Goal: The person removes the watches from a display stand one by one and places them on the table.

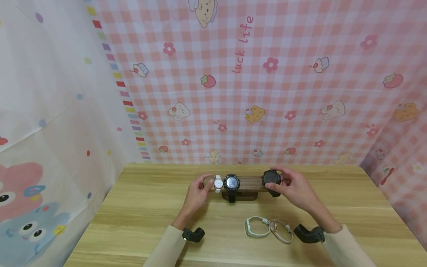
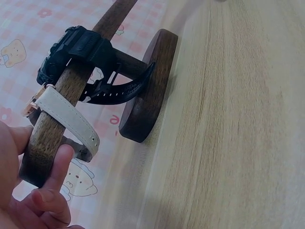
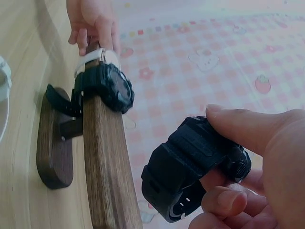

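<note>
A dark wooden watch stand has a horizontal bar above an oval base. My left hand grips the bar's left end between thumb and fingers. Beside those fingers, a white-strapped watch loops around the bar. Next to it hangs a black digital watch, its loose strap end trailing down to the base. At the right end, my right hand pinches another chunky black watch by its case. In the right wrist view this watch is beside the bar, its strap forming a loop.
Two pale-strapped watches lie on the wooden table in front of the stand: a mint one and a rose-gold one. Black wrist cameras sit on both wrists. A pink checked cloth hangs behind the table.
</note>
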`<state>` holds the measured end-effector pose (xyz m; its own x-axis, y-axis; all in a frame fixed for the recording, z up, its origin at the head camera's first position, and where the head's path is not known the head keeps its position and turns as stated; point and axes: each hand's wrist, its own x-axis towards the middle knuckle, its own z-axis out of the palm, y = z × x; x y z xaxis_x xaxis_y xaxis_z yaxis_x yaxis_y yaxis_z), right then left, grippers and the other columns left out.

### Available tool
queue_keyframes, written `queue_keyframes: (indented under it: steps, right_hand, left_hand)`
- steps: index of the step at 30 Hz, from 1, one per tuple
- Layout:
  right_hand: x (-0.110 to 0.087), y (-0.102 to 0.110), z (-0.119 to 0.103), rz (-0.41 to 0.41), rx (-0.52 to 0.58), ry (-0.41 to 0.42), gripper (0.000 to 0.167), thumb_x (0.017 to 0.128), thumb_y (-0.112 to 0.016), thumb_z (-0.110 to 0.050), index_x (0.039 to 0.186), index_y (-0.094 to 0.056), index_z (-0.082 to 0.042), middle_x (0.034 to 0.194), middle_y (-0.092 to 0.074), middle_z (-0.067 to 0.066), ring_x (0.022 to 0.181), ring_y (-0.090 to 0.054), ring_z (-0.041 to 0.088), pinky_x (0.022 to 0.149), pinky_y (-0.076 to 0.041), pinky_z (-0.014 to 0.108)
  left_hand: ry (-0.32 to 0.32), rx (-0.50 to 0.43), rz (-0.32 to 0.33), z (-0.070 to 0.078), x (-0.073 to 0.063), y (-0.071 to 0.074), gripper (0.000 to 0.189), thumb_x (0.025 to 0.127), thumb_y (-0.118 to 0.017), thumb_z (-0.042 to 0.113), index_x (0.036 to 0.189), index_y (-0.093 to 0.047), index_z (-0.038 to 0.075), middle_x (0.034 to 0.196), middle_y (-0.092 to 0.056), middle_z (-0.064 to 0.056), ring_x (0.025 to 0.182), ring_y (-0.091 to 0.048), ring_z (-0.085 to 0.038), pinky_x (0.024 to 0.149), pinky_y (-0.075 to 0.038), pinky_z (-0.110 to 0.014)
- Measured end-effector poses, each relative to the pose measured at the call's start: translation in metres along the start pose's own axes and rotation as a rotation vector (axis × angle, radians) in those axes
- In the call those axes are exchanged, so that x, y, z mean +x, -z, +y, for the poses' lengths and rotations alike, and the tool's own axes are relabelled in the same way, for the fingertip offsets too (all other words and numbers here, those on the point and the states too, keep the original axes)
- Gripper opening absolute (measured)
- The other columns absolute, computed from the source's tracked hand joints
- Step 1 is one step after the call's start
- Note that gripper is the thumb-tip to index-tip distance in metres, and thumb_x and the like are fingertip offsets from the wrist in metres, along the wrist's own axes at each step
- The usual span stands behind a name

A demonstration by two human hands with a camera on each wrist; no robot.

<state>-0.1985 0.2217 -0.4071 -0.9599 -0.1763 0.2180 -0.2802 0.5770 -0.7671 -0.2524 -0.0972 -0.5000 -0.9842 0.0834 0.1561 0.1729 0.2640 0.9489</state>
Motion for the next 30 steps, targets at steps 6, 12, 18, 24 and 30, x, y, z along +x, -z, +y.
queue_keyframes:
  steps: [6,12,18,24,30]
  right_hand:
    - [0.000,-0.007,-0.008,-0.029,0.030,0.021,0.061,0.082,-0.081,-0.031,0.134,-0.060,-0.007,0.066,-0.045,-0.001,0.053,-0.036,0.006,0.047,-0.033,0.023]
    - [-0.001,-0.015,-0.015,-0.045,0.031,0.043,0.059,0.082,-0.082,-0.028,0.132,-0.061,-0.007,0.064,-0.044,-0.003,0.053,-0.036,0.005,0.047,-0.032,0.022]
    - [-0.002,-0.025,-0.020,-0.077,0.033,0.064,0.058,0.081,-0.083,-0.027,0.131,-0.062,-0.006,0.066,-0.051,-0.003,0.055,-0.043,0.006,0.047,-0.037,0.022]
    - [-0.003,-0.036,-0.026,-0.108,0.021,0.084,0.059,0.080,-0.083,-0.029,0.131,-0.063,-0.008,0.068,-0.056,-0.003,0.056,-0.045,0.006,0.048,-0.039,0.021]
    - [-0.003,-0.049,-0.032,-0.165,0.052,0.099,0.059,0.080,-0.084,-0.027,0.130,-0.063,-0.006,0.071,-0.060,-0.005,0.056,-0.048,0.005,0.048,-0.041,0.022]
  left_hand:
    - [0.000,-0.011,-0.002,-0.001,0.001,0.000,0.027,0.099,-0.061,0.019,0.126,-0.066,0.011,0.099,-0.067,-0.013,0.079,-0.066,-0.023,0.076,-0.059,-0.045]
    - [0.003,-0.023,-0.004,-0.001,0.001,0.000,0.028,0.099,-0.062,0.020,0.126,-0.066,0.012,0.083,-0.062,-0.008,0.079,-0.065,-0.028,0.076,-0.059,-0.045]
    - [0.002,-0.027,-0.001,-0.001,0.001,0.000,0.028,0.099,-0.062,0.019,0.125,-0.066,0.011,0.074,-0.056,-0.004,0.080,-0.063,-0.038,0.076,-0.059,-0.047]
    - [0.003,-0.029,-0.005,-0.001,0.001,0.000,0.027,0.099,-0.062,0.018,0.125,-0.066,0.011,0.086,-0.063,-0.015,0.076,-0.062,-0.023,0.077,-0.058,-0.047]
    - [0.005,-0.030,-0.007,-0.002,0.002,0.000,0.028,0.099,-0.062,0.018,0.126,-0.066,0.011,0.090,-0.064,-0.020,0.074,-0.060,-0.014,0.077,-0.059,-0.046]
